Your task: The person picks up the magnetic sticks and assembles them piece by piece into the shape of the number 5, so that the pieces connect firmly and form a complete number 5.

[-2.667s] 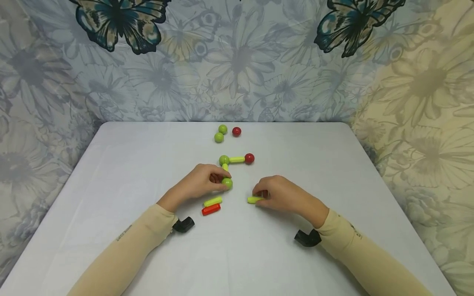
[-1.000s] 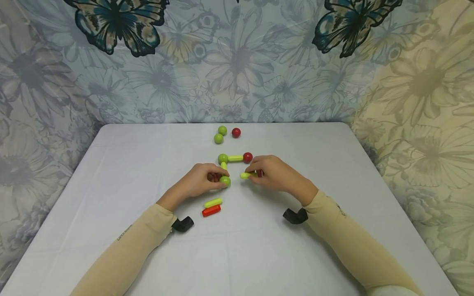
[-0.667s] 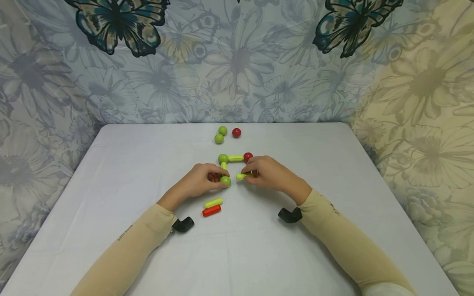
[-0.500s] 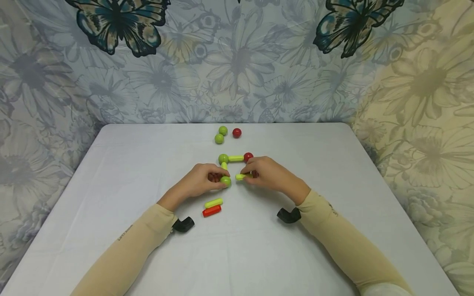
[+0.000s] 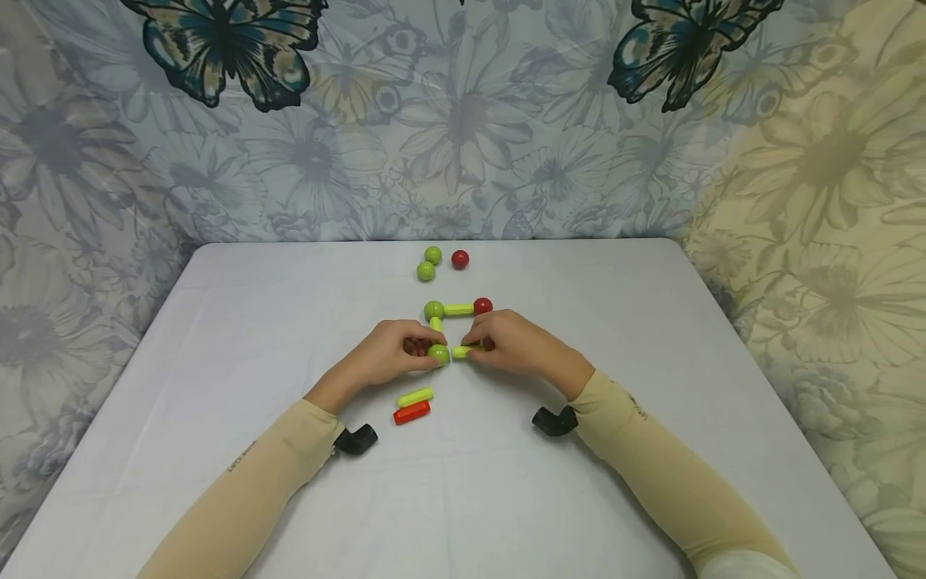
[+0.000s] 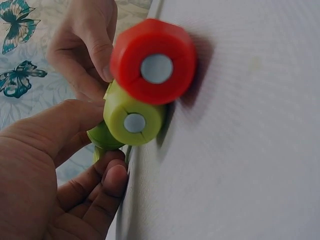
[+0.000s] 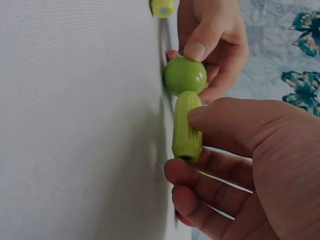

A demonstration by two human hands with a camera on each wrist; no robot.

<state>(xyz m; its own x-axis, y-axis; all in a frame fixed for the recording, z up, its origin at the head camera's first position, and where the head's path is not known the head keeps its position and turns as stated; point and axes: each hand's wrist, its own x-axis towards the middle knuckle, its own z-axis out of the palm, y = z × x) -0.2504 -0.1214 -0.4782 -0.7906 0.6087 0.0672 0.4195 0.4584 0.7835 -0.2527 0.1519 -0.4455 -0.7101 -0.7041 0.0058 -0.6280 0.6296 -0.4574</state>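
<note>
Our left hand grips a ball, right hand a rod; two far rods seem joined, near rods remain.

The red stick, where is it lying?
In the head view, the red stick lies on the white table, left of centre, on the near side of a yellow-green stick.

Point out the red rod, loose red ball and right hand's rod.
Red rod (image 5: 411, 413), head view: middle of its side.
Loose red ball (image 5: 460, 260), head view: its middle.
Held rod (image 7: 184, 129), right wrist view: middle of its side.
</note>
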